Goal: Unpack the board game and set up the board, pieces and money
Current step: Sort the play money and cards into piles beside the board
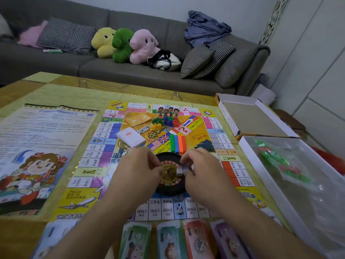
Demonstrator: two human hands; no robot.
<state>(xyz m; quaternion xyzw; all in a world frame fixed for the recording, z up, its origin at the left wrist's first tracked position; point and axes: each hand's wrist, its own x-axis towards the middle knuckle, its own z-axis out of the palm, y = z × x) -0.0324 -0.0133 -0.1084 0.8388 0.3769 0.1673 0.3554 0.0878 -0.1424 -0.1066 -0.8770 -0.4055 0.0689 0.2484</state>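
Grey fabric sofa (pixel 130 70) runs along the far wall, carrying three plush toys in yellow (pixel 103 43), green (pixel 122 46) and pink (pixel 143 46), houndstooth cushions and a crumpled blue-grey garment (pixel 206 28). Nearer, a glossy yellow-green stone-pattern table (pixel 61 90) bears the game.

Flat square printed game board (pixel 229 176) lies at centre, its edge squares marked with prices. On its far middle stand cardboard character figures (pixel 169 111) above small heaps of green, yellow, blue and red plastic pieces (pixel 164 122). A white card deck (pixel 131 137) rests left of centre, slightly raised at one end. Beside it on the right lies a row of long coloured plastic bars (pixel 178 143), green, blue, orange and red, touching side by side.

A round black roulette wheel with a gold centre (pixel 170 177) sits on the near part of the board. Left hand (pixel 139 170) has curled fingers touching the wheel's left rim. Right hand (pixel 200 169) pinches a small shiny metal part (pixel 180 171) at the wheel's right rim; what the part is cannot be told.

Paper money stacks (pixel 170 240) in green, teal, red and purple lie in a row at the near edge. A large printed rules sheet (pixel 43 146) lies left. At right sit an open cardboard box lid (pixel 255 118) and a white box tray (pixel 270 182) holding a clear plastic bag of green and red pieces (pixel 278 161).
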